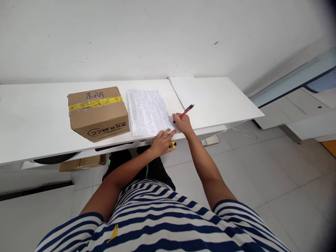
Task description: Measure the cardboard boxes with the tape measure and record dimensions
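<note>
My right hand (183, 123) is closed around a red pen (187, 111), its tip at the lower right corner of a sheet of paper covered in handwriting (147, 111). My left hand (162, 140) rests at the paper's near edge with fingers stretched flat on it. The sheet lies on a white table (34, 119). A small yellow object (172, 144) shows just below my left hand, under the table edge.
A taped cardboard box (98, 112) with writing on top stands left of the paper. A blank white sheet or board (210, 98) lies to the right. Cardboard (81, 162) and a dark object (55, 159) sit under the table. A cable (244, 132) runs over the tiled floor.
</note>
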Available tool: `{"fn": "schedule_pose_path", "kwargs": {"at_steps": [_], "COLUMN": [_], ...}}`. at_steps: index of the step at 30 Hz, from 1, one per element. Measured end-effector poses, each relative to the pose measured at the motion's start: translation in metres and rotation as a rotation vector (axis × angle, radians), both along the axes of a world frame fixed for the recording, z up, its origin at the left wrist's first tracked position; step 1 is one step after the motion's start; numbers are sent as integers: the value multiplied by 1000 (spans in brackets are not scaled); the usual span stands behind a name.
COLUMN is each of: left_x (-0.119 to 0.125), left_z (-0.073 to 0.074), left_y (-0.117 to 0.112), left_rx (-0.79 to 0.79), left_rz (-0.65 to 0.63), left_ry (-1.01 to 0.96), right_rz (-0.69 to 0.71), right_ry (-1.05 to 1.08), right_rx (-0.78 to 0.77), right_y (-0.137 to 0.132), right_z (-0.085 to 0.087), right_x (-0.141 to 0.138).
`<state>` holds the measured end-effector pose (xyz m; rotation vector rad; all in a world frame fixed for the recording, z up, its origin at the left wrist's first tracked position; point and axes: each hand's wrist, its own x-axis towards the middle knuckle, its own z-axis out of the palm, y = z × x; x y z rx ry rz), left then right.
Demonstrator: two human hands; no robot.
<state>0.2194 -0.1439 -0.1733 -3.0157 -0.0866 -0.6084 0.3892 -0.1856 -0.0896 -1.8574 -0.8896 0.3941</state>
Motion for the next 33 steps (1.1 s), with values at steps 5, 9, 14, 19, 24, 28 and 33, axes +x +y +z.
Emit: {"fn": "schedule_pose_path", "kwargs": {"at_steps": [5,9,14,19,24,28,33], "left_x": [0,-1,-3,-6,-14,-35,-85], "left_z": [-3,-1,3,7,18,33,64], "left_y": [0,2,2,-4,-8,-13,-4], "left_rx": [-11,-9,13,-4,-62,-175,-213], "left_rz": [5,-5,-9,26,9,8,68], "left_ry": [15,0,-16,-17,-7,-116,-424], "right_rz": [-6,-31,-16,-40,-83,-244,-132], "right_ry": [22,19,11,-53,-409,-369,-315], "right_rx": [-8,6,-5,54,-10,-117,74], "right_y": [1,1,1,3,7,13,5], "right_z": [0,-2,-5,-11,-26,-30,-6], "right_x": [0,0,3,3,0,1,-40]}}
